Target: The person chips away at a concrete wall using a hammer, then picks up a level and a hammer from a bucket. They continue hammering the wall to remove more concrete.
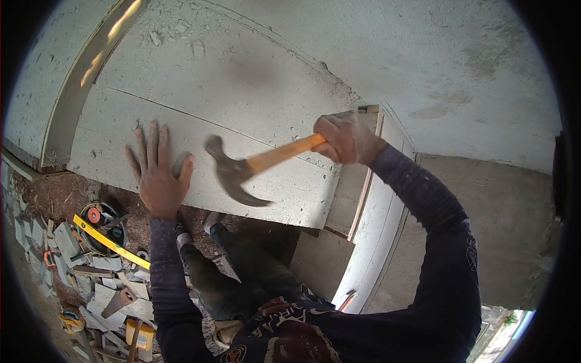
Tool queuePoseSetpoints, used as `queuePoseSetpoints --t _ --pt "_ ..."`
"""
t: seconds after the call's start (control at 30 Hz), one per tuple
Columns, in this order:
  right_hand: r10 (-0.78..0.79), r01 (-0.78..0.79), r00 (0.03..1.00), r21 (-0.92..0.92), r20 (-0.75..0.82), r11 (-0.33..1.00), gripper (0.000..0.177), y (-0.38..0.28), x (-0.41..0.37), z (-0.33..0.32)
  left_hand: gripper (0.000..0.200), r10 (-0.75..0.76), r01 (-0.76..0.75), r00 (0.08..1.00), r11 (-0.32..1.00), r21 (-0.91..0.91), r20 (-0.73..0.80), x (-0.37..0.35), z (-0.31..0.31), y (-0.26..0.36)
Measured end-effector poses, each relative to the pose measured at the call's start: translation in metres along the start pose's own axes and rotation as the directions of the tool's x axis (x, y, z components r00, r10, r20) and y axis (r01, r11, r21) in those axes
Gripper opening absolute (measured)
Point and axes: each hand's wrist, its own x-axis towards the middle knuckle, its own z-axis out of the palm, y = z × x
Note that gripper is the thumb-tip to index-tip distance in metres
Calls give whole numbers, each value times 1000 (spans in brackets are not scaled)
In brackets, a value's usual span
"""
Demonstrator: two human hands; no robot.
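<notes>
My right hand [348, 138] is wrapped round the wooden handle of a claw hammer [284, 152], near the handle's end. The hammer's dark metal head points left, its claw curving down to the right, over a pale, dusty board surface [254, 112]. To the left of the hammer head, my left hand [160, 172] lies flat on the same surface with its fingers spread and nothing in it. Thin seams run across the boards. The hammer head looks slightly blurred.
Rubble and offcuts [109, 281] litter the floor at lower left, with a yellow level [112, 242], a round bucket [100, 227] of tools, a handsaw [121, 300] and a yellow container [140, 334]. A white-edged panel [378, 224] stands at the right. Plaster crumbs [175, 36] lie at the top.
</notes>
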Motion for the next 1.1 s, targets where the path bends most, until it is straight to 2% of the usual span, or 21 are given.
queuePoseSetpoints --t 0.03,0.07,0.1,0.13,0.17,0.27,0.37,0.43,0.47,0.5,0.53,0.57,0.6,0.63,0.8,0.9,0.97,1.0,1.03,1.07,1.1 --pt "-19 22 999 -82 45 996 37 31 -29 9 77 -3 3 1000 1000 1 -3 0 1 0" --pt "508 -459 806 -220 304 861 32 55 -74 15 76 -7 7 1000 1000 1 -6 -1 1 -1" --pt "432 -214 883 -662 183 718 33 110 -148 42 76 6 -6 1000 1000 6 -3 -3 0 -2" --pt "879 -774 386 -419 281 474 35 114 -141 15 76 -13 13 1000 1000 -12 -15 -3 2 0" --pt "694 -568 717 -526 60 633 38 103 -156 13 77 -26 25 999 999 -30 -23 0 1 0" --pt "823 -761 533 -316 193 567 36 45 -119 -1 77 -18 18 1000 1000 -14 -2 1 -5 3" --pt "724 -715 623 -161 296 681 36 10 -61 -3 76 -8 8 1000 999 45 12 1 -2 2" --pt "256 -247 959 -83 123 965 39 -1 -38 -9 76 3 -3 1000 999 39 -4 1 -1 3" --pt "203 -190 969 -103 139 976 38 20 -56 -1 76 9 -8 1000 1000 28 -17 0 -1 3" --pt "148 -130 977 -124 153 984 38 48 -85 7 76 20 -20 999 1000 16 -37 -1 1 2" --pt "574 -545 726 -191 379 816 37 65 -118 -1 76 25 -24 999 1000 19 -41 -1 1 1" --pt "658 -274 663 -702 357 657 27 75 -144 -8 76 26 -26 1000 999 36 -14 -1 -2 0" --pt "858 -628 316 -588 406 510 27 117 -182 -3 77 5 -5 1000 999 47 -3 0 -1 2" --pt "723 -360 607 -697 331 621 29 110 -205 -9 77 5 -5 1000 999 41 -13 5 -2 1" --pt "721 -696 600 -217 348 684 29 27 -99 -21 75 15 -15 1000 1000 18 -17 1 -2 3" --pt "494 -480 835 -117 243 869 31 21 -70 -11 73 29 -28 998 999 24 -50 1 2 3" --pt "71 -69 997 -119 13 990 34 66 -99 10 73 38 -37 998 999 31 -53 1 2 3" --pt "537 -494 786 -212 306 843 31 88 -140 16 73 35 -33 998 999 35 -51 2 3 3" --pt "725 -629 647 -372 235 682 28 108 -174 17 74 35 -33 998 999 41 -46 1 1 2" --pt "776 -483 541 -636 324 602 29 140 -207 24 74 22 -19 998 999 43 -51 0 -1 3" --pt "718 -515 675 -587 173 625 32 124 -210 16 72 23 -22 999 998 62 -27 2 -4 0"
